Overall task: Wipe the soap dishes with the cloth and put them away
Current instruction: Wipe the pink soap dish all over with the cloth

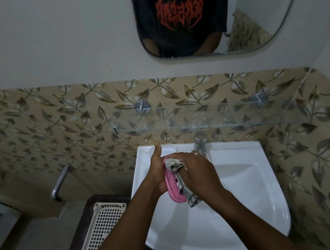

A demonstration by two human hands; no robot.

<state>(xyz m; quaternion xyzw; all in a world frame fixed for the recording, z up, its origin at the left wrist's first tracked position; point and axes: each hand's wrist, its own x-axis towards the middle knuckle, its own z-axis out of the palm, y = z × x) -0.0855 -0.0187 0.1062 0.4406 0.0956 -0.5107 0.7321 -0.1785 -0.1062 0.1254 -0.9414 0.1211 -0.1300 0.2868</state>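
While left hand [157,176] grips pink soap dish [171,187] over sink [243,181], right hand [199,172] presses bunched cloth [176,163] into dish. I think best: rub slow, reach corners, hold dish tight.

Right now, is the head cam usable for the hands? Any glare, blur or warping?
Head view: dim overall, but the pink soap dish and cloth read sharp; small glare spot on the sink right rim, arm shadows in the basin; wide-angle stretch toward the frame edges; glass shelf barely visible against the tiles.
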